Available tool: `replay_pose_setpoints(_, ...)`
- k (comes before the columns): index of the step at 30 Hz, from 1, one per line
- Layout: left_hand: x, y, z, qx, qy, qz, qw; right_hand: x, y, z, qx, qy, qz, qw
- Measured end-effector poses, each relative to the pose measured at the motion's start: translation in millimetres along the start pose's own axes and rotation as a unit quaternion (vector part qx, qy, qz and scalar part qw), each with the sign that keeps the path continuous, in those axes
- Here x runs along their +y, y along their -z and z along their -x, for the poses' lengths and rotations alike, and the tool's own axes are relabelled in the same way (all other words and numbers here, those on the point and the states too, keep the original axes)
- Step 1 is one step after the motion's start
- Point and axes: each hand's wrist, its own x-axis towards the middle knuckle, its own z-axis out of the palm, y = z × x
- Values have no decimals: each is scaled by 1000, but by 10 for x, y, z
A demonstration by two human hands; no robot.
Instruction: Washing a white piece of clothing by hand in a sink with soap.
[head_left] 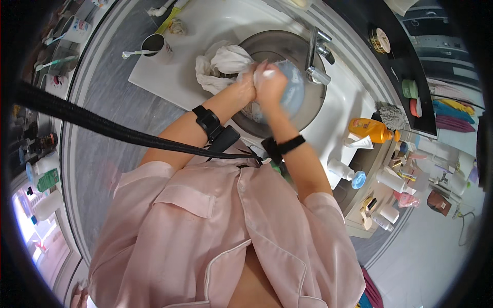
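Note:
Both my hands meet over the round grey sink bowl (pixel 317 110), slightly blurred. My left hand (pixel 248 82) is closed against my right, at the edge of a bunched white cloth (pixel 226 57). My right hand (pixel 271 84) is closed too, with a bit of white cloth or foam showing at its fingers. The rest of the cloth lies in folds over the bowl's left rim and the white counter. Under and beside my right hand is a pale blue, rounded, foamy patch (pixel 294 90); whether it is water or a basin I cannot tell.
A chrome faucet (pixel 316 56) stands at the bowl's right. A cup (pixel 158 47) with a toothbrush is on the counter at left. An orange bottle (pixel 368 129), a white tube (pixel 358 142) and a white bottle (pixel 340 168) lie at right. A black strap (pixel 113 131) crosses the view.

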Motion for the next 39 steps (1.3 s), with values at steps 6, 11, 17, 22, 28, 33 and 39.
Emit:
replay_pose_setpoints(6, -41, 254, -99, -204, -170, -176, 948, -175, 35, 171, -27, 68, -68, 995)
replay_pose_setpoints(11, -217, -513, 398, 124, -89, -113, 982, 241, -16, -423, 68, 19, 52, 996)
replay_pose_setpoints(17, -19, 158, -211, 55, -41, -102, 992, -16, 22, -22, -8, -12, 19, 1000)
replay_pose_setpoints(22, 6, 223, -60, -226, -66, -59, 970, -353, 138, 302, -64, 149, 4, 987)
replay_pose_setpoints(28, -158, -584, 414, 124, -42, -129, 983, 413, -40, -450, 87, 39, 79, 992)
replay_pose_setpoints(33, 12, 66, -100, 51, -15, -45, 998, -21, -20, -111, 20, -12, 49, 999)
replay_pose_setpoints(39, -6, 241, -109, -221, -76, -80, 969, -277, 84, 247, -44, 64, -37, 996)
